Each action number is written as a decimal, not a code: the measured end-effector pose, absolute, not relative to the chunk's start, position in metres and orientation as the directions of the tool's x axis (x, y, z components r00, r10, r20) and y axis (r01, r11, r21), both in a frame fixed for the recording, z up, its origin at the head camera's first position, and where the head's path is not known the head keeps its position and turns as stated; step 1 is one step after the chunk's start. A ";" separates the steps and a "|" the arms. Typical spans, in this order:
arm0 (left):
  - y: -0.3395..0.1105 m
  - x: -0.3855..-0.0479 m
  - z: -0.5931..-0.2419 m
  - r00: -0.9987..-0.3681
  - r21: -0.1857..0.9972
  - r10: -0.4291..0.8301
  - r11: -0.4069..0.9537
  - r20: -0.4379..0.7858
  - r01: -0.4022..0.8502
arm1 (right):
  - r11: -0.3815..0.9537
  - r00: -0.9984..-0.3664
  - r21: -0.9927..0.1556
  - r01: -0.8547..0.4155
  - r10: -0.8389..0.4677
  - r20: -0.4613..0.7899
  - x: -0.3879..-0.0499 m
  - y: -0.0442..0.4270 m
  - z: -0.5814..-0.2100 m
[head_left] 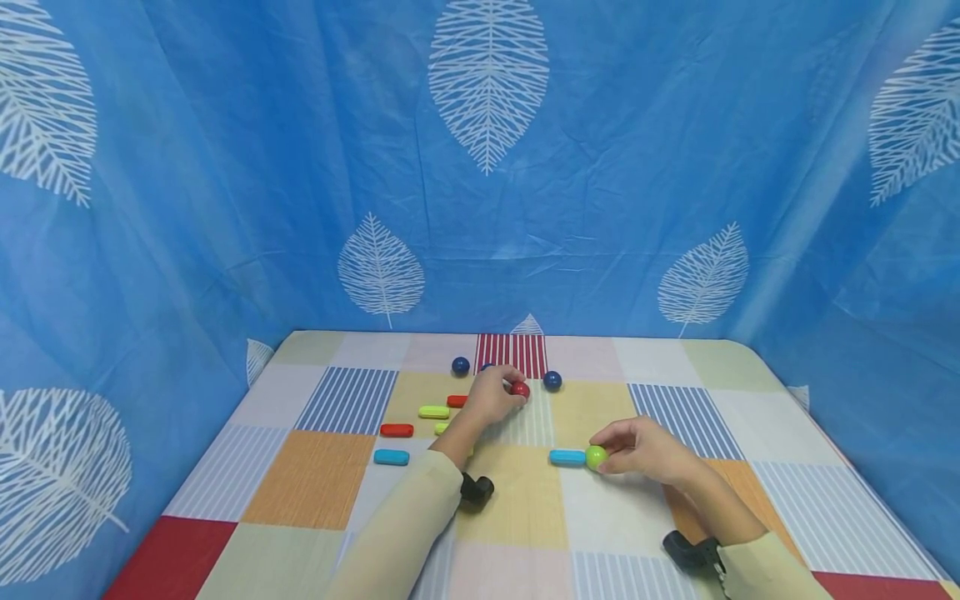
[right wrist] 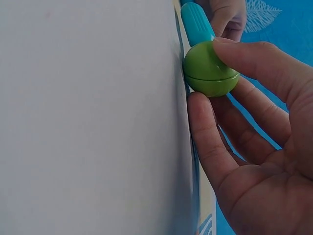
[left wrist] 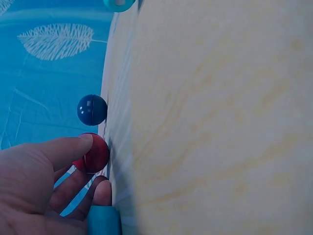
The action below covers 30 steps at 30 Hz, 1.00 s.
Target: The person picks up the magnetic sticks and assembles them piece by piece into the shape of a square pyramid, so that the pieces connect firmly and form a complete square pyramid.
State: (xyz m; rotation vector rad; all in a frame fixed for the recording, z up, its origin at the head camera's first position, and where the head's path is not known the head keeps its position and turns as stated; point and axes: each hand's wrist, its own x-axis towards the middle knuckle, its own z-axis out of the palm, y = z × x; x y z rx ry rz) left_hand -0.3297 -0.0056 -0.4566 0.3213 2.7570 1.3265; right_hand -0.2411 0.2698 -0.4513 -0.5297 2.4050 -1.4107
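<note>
My left hand [head_left: 497,395] is at the far middle of the table and holds a red ball [head_left: 521,390] between thumb and fingers. In the left wrist view the thumb lies on the red ball [left wrist: 96,154], with a dark blue ball [left wrist: 92,109] beyond it. My right hand [head_left: 643,450] pinches a green ball [head_left: 596,457] on the table. This green ball [right wrist: 210,71] meets one end of a light blue rod [right wrist: 196,23], though I cannot tell whether they are joined. The same rod [head_left: 567,457] lies flat, pointing left.
Left of the left forearm lie red rods [head_left: 397,430], yellow-green rods [head_left: 433,412] and a light blue rod [head_left: 392,457]. Dark blue balls [head_left: 461,365] sit near the back edge, one [head_left: 552,381] right of the left hand. Blue leaf-patterned curtains [head_left: 585,208] enclose the patchwork-covered table [head_left: 517,508].
</note>
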 end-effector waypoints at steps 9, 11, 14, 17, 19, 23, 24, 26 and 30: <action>-0.007 -0.324 -0.451 -0.971 0.759 0.238 0.627 0.028 0.176 | 0.458 -0.886 -0.876 -0.153 -0.456 -0.084 -0.240 0.270 -0.452; -0.008 -0.320 -0.449 -0.966 0.771 0.259 0.609 0.028 0.185 | 0.456 -0.887 -0.877 -0.151 -0.454 -0.083 -0.240 0.270 -0.453; -0.011 -0.312 -0.445 -0.958 0.795 0.286 0.580 0.006 0.178 | 0.451 -0.887 -0.879 -0.153 -0.456 -0.080 -0.240 0.270 -0.453; -0.014 -0.302 -0.443 -0.947 0.814 0.322 0.550 0.000 0.187 | 0.447 -0.887 -0.883 -0.144 -0.453 -0.084 -0.239 0.271 -0.453; -0.017 -0.296 -0.442 -0.940 0.814 0.342 0.546 0.000 0.199 | 0.444 -0.888 -0.885 -0.141 -0.453 -0.085 -0.238 0.271 -0.452; -0.022 -0.285 -0.445 -0.917 0.812 0.399 0.534 0.004 0.236 | 0.444 -0.887 -0.885 -0.140 -0.454 -0.087 -0.238 0.271 -0.451; -0.024 -0.283 -0.446 -0.910 0.810 0.414 0.531 0.009 0.249 | 0.445 -0.886 -0.884 -0.142 -0.455 -0.087 -0.237 0.270 -0.451; -0.026 -0.278 -0.447 -0.896 0.813 0.444 0.518 0.012 0.268 | 0.446 -0.885 -0.884 -0.143 -0.457 -0.087 -0.237 0.270 -0.450; -0.028 -0.269 -0.448 -0.881 0.812 0.474 0.513 0.002 0.278 | 0.445 -0.885 -0.884 -0.144 -0.457 -0.087 -0.236 0.271 -0.450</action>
